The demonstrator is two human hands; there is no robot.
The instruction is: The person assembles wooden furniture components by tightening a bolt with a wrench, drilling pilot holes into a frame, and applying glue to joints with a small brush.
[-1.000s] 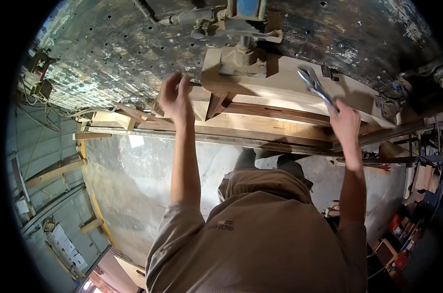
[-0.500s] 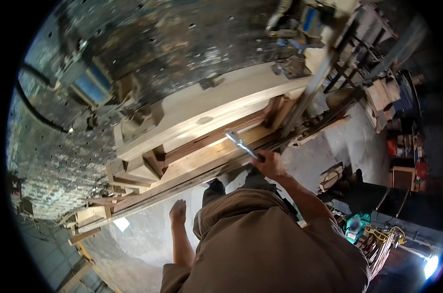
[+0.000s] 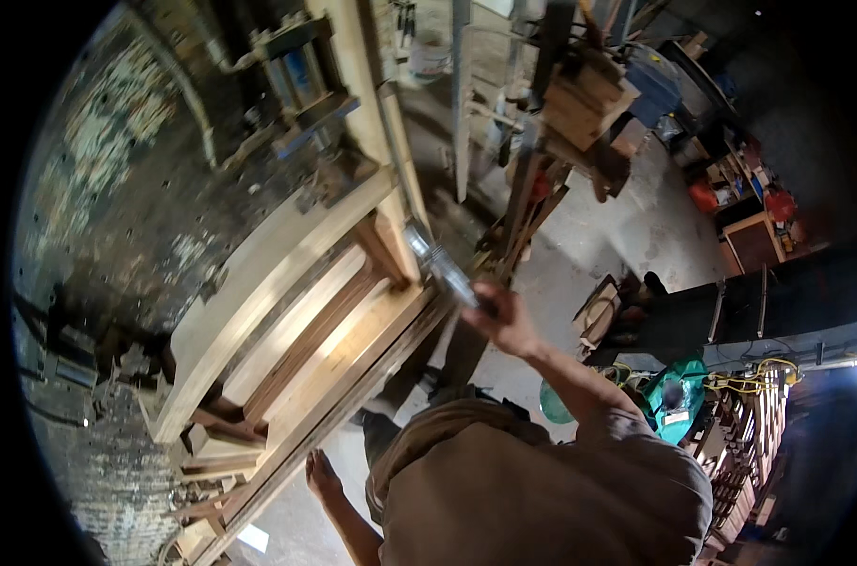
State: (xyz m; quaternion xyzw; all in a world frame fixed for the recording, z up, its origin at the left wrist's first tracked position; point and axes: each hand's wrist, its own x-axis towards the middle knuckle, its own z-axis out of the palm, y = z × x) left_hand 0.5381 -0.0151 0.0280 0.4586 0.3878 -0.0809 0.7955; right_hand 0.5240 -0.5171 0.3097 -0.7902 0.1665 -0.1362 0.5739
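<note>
The right grip [image 3: 500, 321] is wrapped around a silver metal tool [image 3: 438, 266]. The tool's long axis runs up and left from it, toward the nearer end of a curved wooden frame [image 3: 249, 283]. The left grip [image 3: 324, 477], well apart at lower left, looks relaxed and empty. Blur softens the tool's head; its handle end is hidden.

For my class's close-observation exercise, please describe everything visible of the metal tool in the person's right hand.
The metal tool is long and slim, with a shiny, silvery body, a bulkier head and a darker part at the gripped end. The right hand closes around that end. It slants across the picture, head toward the upper left, beside the right end of the wooden frame in this view. Blur hides its finer parts; whether its head touches wood is unclear.
</note>
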